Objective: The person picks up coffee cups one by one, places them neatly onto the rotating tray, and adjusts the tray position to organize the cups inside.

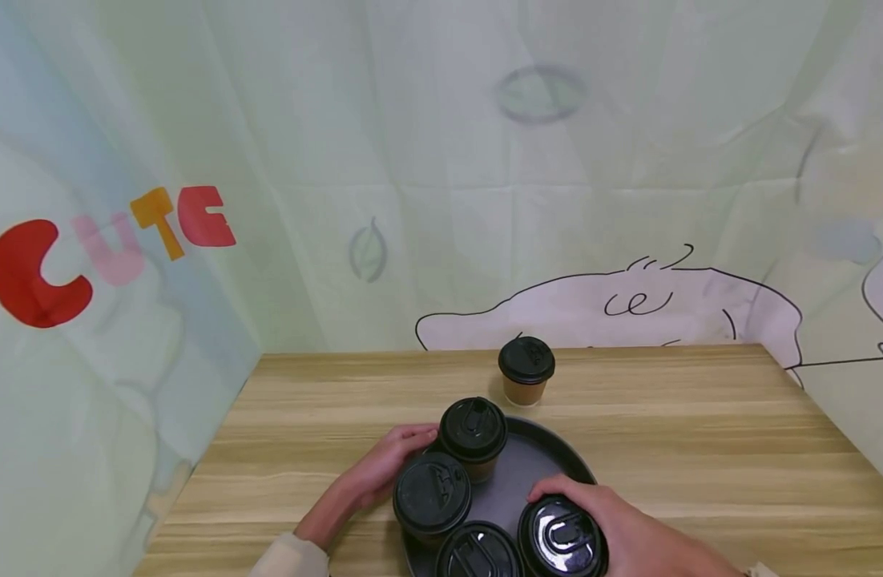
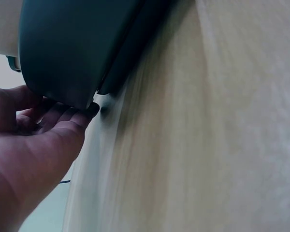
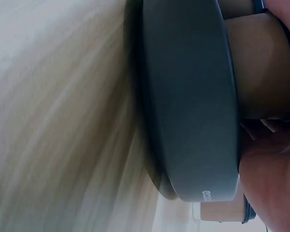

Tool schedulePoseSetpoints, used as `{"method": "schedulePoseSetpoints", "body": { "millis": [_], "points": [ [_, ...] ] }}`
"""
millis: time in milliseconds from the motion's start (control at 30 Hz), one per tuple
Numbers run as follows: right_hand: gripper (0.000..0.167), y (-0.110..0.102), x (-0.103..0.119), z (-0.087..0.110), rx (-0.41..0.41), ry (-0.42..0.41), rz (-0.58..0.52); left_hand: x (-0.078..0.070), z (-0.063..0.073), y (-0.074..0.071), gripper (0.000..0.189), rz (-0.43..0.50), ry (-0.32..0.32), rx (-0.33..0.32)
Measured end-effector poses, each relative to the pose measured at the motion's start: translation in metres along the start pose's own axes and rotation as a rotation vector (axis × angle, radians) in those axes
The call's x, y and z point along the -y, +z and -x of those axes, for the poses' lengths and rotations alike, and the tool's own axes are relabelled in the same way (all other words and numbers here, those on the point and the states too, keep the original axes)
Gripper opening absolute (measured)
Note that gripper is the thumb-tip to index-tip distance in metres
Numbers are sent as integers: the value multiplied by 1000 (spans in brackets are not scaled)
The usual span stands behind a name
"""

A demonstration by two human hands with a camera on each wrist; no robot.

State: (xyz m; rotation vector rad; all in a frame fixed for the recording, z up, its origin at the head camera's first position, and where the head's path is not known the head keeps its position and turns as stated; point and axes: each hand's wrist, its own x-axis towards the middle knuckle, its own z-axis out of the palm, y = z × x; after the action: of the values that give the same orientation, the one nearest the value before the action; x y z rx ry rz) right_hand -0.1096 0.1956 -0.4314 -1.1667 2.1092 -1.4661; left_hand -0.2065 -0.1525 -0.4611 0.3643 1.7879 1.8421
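Observation:
A round dark tray (image 1: 510, 481) on the wooden table carries several brown paper cups with black lids. My left hand (image 1: 387, 465) holds the tray's left edge, beside the back cup (image 1: 473, 429) and the left cup (image 1: 432, 495). In the left wrist view, its fingers curl at the lower edge of the tray wall (image 2: 72, 53). My right hand (image 1: 622, 525) grips the right-hand cup (image 1: 562, 537), which stands inside the tray. The right wrist view shows this cup's brown side (image 3: 263, 67) behind the tray wall. A front cup (image 1: 479, 553) is cut off by the frame's bottom.
Another lidded paper cup (image 1: 526, 373) stands on the table (image 1: 672, 417) just behind the tray, near the table's back edge. A printed curtain (image 1: 427, 160) hangs behind the table and along its left side.

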Motion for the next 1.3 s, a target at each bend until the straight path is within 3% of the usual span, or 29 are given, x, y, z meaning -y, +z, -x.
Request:
{"method": "schedulePoseSetpoints", "body": {
  "millis": [167,233,467,600,700,800,900,1100,1300],
  "points": [
    [79,-2,1,2,-2,4,71,0,0,0,54,8,-2,-2],
    [78,-1,2,2,5,54,29,0,0,0,54,10,-3,-3],
    [85,-4,7,7,-26,132,74,-1,1,1,54,15,-2,-2],
    [83,-15,5,7,-111,-36,168,0,1,2,54,20,2,4],
    [67,-29,-2,0,-254,-133,295,0,0,2,54,20,2,3],
    [46,-42,-13,-10,-349,-12,341,0,-1,1,54,13,2,-1],
    [35,-53,-31,-20,-340,88,344,0,0,0,54,7,1,2],
    [42,-55,-60,-39,-225,144,292,-2,0,0,55,-10,-7,-8],
    [43,-50,-71,-54,-226,210,263,-3,-2,1,55,-14,-9,3]
  ]
}}
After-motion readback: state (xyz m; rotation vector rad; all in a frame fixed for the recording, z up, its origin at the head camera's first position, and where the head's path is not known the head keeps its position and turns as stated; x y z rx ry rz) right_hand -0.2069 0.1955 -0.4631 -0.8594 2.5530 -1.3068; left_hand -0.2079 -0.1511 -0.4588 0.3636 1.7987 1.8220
